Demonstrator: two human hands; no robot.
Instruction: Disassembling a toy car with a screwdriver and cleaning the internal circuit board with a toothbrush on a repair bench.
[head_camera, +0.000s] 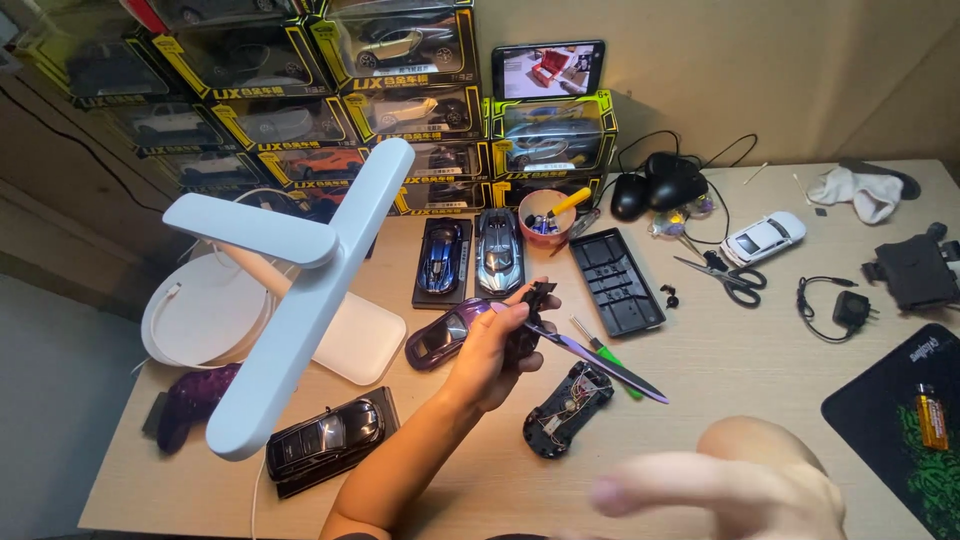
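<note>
Left hand (495, 350) raised mid-desk, fingers curled in a closed grip, right hand (740, 480) blurred, low, fingers extended

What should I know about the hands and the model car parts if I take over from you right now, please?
Left hand: raised over the table, grip closed on a long thin purple strip and a small black plastic part.
Right hand: low in the foreground, blurred, holding nothing that can be seen.
The black toy car chassis with exposed wires lies on the wooden table, below the left hand. A green-handled screwdriver lies beside it; the purple toy car body shell sits just left of the hand.
Done: car is apart, shell off the chassis.
Left: chassis open, parts not rejoined.
</note>
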